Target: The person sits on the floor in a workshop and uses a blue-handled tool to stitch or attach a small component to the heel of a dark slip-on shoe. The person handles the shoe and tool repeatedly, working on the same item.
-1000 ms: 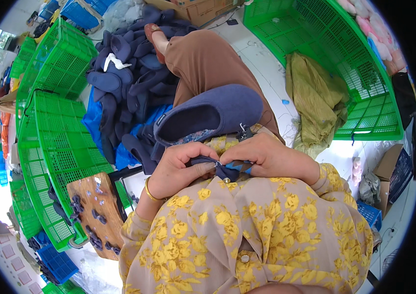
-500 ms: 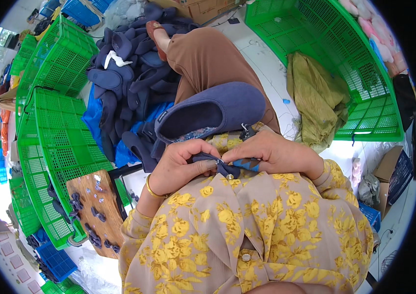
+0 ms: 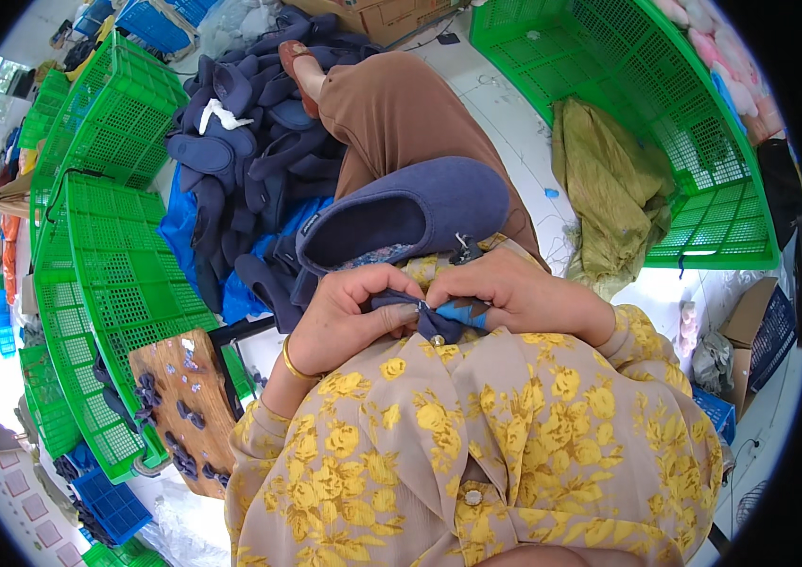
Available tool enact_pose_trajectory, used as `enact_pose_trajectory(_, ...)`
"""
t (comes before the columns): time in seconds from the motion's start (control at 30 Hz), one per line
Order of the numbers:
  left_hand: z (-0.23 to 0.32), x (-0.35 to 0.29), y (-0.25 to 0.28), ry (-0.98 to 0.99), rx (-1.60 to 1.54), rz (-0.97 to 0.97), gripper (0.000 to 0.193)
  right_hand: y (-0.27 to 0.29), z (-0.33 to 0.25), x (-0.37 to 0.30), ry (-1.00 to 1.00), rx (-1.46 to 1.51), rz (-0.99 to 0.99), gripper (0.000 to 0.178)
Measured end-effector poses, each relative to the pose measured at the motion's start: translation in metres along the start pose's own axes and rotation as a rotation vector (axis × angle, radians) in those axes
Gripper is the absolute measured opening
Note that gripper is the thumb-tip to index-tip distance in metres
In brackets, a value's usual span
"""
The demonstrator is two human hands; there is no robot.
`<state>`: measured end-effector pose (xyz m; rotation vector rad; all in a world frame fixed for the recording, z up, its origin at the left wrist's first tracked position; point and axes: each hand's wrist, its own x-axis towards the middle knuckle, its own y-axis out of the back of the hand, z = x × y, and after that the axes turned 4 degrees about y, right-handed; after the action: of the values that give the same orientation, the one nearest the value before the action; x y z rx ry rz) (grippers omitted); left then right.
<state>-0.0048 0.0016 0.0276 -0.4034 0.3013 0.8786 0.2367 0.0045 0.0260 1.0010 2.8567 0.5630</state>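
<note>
Hands (image 3: 500, 286): right one's blue finger wrap (image 3: 452, 311) more exposed than second ago

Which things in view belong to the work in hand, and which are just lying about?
Likely in the work:
navy fabric piece, held between left hand and right hand
navy slipper on the lap
dark bow-like pieces on wooden board
slipper pile

Seemingly lying about:
olive cloth
cardboard box at right

Slipper (image 3: 465, 197) navy, patterned insole (image 3: 377, 256); cloth piece (image 3: 440, 327) navy; blouse (image 3: 344, 454) beige, yellow floral; trousers (image 3: 410, 109) brown; crates (image 3: 599, 61) green; sack (image 3: 609, 175) olive; floor (image 3: 505, 109) white.
</note>
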Motion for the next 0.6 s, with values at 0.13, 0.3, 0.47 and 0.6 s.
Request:
enact_pose_trajectory(0.13, -0.0028, 0.0015, -0.0004, -0.051, -0.029, 0.033, 0.012, -0.0047, 0.0020, 0.0019, -0.001, 0.061, 0.096, 0.039)
enact_pose_trajectory(0.3, -0.0067, -0.0003, 0.0004, -0.093, -0.117, 0.074, 0.013, -0.0050, 0.0037, -0.0013, 0.018, -0.055, 0.187, 0.040)
enact_pose_trajectory(0.47, -0.0056, -0.0027, 0.0023, -0.074, -0.140, 0.052, 0.014, -0.0040, 0.0015, -0.0015, -0.033, -0.083, 0.139, 0.043)
enact_pose_trajectory(0.6, -0.0051, -0.0033, 0.0019, -0.043, -0.132, 0.064, 0.013, -0.0061, 0.0034, 0.0003, 0.044, -0.075, 0.158, 0.043)
